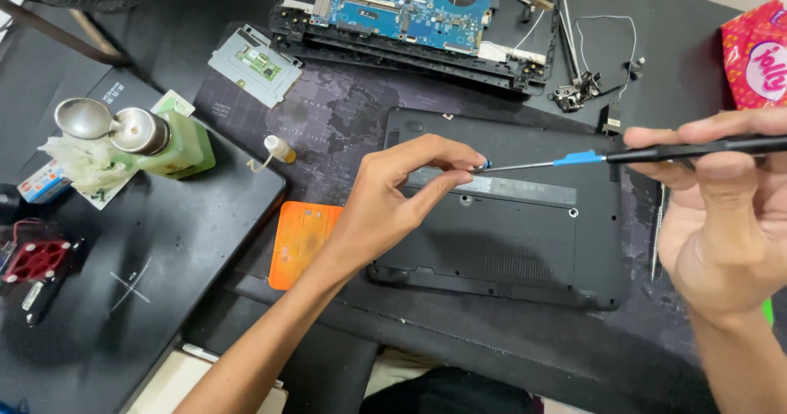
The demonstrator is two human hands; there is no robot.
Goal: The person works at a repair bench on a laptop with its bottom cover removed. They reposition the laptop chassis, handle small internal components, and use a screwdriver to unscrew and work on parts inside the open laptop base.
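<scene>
My right hand (pixel 721 217) holds a black-handled screwdriver (pixel 590 157) with a blue collar, held level above the desk. Its thin metal tip points left. My left hand (pixel 393 197) pinches that tip between thumb and fingers, with a small blue bit showing there. Whether a screw sits on the tip is too small to tell. Both hands hover over a black laptop bottom case (pixel 525 242) that lies flat on the dark mat (pixel 328 119).
An opened laptop chassis with a blue circuit board (pixel 410 4) lies at the back, loose cables and a hinge (pixel 582 90) to its right. An orange pad (pixel 299 242), a small glue bottle (pixel 279 147), a green liquid dispenser (pixel 164 143), a touchpad board (pixel 254 63) and a red packet (pixel 758 53) surround the case.
</scene>
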